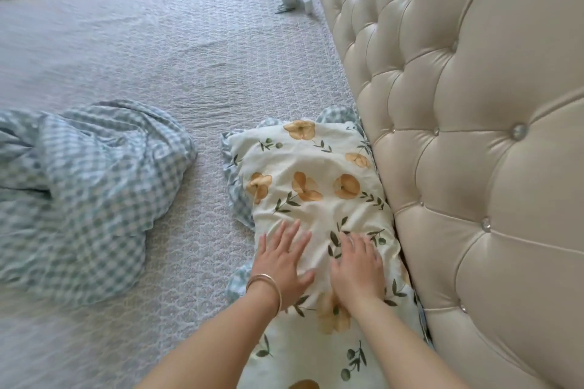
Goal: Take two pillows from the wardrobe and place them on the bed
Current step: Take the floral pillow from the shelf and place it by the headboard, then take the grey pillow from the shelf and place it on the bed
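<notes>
Both hands lie flat, fingers spread, gripping nothing: left hand (284, 265) and right hand (357, 268) press the floral pillow (316, 193), which stretches toward 12 o'clock on the bed (189, 73), touching the tufted headboard (458, 136).

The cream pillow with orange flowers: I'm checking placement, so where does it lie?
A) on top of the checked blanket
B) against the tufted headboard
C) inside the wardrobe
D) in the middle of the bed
B: the cream pillow with orange flowers lies on the grey quilted bed cover, its long edge along the beige tufted headboard, with both hands flat on it.
</notes>
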Motion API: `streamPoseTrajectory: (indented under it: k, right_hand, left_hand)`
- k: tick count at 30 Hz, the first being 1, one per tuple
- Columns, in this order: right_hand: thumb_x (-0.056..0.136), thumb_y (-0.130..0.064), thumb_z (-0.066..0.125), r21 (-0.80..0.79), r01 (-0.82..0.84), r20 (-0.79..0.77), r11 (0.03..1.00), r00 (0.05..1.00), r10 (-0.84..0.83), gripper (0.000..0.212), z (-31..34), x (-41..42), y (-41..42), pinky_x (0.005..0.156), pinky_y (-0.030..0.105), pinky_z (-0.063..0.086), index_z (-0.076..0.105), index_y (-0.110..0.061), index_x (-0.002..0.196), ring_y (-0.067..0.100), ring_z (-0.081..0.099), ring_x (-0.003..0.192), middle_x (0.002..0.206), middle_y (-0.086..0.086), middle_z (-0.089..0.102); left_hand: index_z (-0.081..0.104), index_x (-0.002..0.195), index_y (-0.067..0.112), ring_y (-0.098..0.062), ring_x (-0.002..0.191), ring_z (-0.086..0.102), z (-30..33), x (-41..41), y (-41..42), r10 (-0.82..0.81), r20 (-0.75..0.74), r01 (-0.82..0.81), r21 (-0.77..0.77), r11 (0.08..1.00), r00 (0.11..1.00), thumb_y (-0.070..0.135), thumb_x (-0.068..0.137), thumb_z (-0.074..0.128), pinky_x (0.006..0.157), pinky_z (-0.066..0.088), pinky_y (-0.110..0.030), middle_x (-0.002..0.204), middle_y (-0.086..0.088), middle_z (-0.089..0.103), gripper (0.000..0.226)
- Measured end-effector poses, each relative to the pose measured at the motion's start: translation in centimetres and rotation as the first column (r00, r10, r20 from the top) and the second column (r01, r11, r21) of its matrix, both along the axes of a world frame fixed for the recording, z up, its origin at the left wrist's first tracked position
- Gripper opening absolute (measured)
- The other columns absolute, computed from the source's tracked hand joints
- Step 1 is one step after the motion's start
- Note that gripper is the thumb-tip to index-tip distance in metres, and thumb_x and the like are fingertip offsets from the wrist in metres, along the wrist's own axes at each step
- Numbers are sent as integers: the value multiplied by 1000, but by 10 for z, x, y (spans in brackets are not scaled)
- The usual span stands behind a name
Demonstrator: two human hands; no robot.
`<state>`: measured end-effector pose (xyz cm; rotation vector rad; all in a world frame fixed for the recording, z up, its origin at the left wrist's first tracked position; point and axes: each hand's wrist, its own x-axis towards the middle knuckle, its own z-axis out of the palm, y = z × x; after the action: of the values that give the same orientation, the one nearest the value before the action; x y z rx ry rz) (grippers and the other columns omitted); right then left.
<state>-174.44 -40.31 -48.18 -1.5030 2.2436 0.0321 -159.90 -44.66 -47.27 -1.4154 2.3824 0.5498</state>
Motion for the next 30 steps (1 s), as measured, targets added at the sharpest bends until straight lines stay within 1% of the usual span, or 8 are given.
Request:
streamPoseTrajectory:
  k: [3, 6, 8, 11, 18, 21, 25, 30]
  right_hand:
    - [94, -29, 41, -147, -21, 108, 989, 993, 38, 46, 49, 30, -4, 107, 32, 31, 38, -17, 138, 18, 36, 131, 141, 1, 43]
    - [93, -25, 43, -254, -34, 179, 967, 981, 81, 28, 100, 70, -4, 85, 28, 40, 54, -16, 118, 16, 49, 106, 115, 0, 58]
    - [94, -24, 44, -306, -48, 196, 951, 974, 112, 20, 134, 103, 0, 70, 28, 37, 58, -14, 103, 18, 53, 91, 100, 1, 61]
    - [93, -24, 45, -346, -88, 212, 934, 963, 169, 18, 183, 161, 6, 62, 30, 38, 58, -12, 91, 20, 54, 78, 85, 1, 58]
    - [93, -26, 47, -435, -235, 268, 869, 888, 374, 18, 268, 330, 43, 63, 28, 36, 60, -13, 94, 21, 56, 84, 88, 0, 58]
    - [92, -29, 49, -450, -326, 306, 831, 818, 487, 25, 292, 416, 61, 80, 31, 41, 60, -15, 110, 23, 55, 103, 105, 4, 63]
    - [89, -39, 51, -445, -500, 275, 743, 714, 644, 40, 314, 533, 78, 93, 33, 38, 50, -20, 125, 20, 47, 115, 118, 0, 57]
    - [88, -46, 49, -463, -638, 223, 616, 588, 777, 53, 339, 672, 105, 102, 35, 35, 42, -22, 135, 22, 39, 125, 132, 1, 50]
  left_hand:
    - [10, 150, 31, -16, 147, 4, 49, 32, 2, 164, -125, -174, -71, 982, 979, 51, 94, 31, 120, 5, -43, 161, 6, 7, 63]
    - [37, 140, 26, -16, 127, 43, 100, 79, 8, 270, -242, -308, -138, 941, 932, 45, 94, 38, 105, 37, -32, 143, 3, 43, 50]
    - [49, 130, 27, -13, 113, 53, 132, 118, 18, 340, -299, -394, -145, 908, 892, 40, 94, 41, 90, 47, -29, 130, 6, 53, 39]
    - [55, 121, 29, -11, 103, 58, 176, 181, 39, 434, -355, -518, -185, 835, 828, 36, 93, 44, 80, 50, -29, 120, 10, 59, 32]
    - [65, 107, 27, -17, 92, 64, 265, 356, 110, 593, -432, -727, -291, 621, 679, 31, 92, 49, 72, 49, -29, 105, 7, 69, 22]
    - [65, 107, 25, -18, 88, 65, 295, 445, 142, 619, -474, -778, -322, 539, 626, 29, 91, 51, 72, 51, -30, 104, 4, 70, 21]
    - [56, 122, 24, -21, 105, 58, 323, 559, 183, 672, -456, -811, -375, 449, 583, 35, 88, 53, 85, 49, -35, 121, 0, 58, 35]
    - [47, 131, 24, -24, 116, 50, 349, 685, 241, 770, -392, -831, -464, 308, 504, 47, 86, 52, 91, 45, -38, 129, -3, 51, 50]
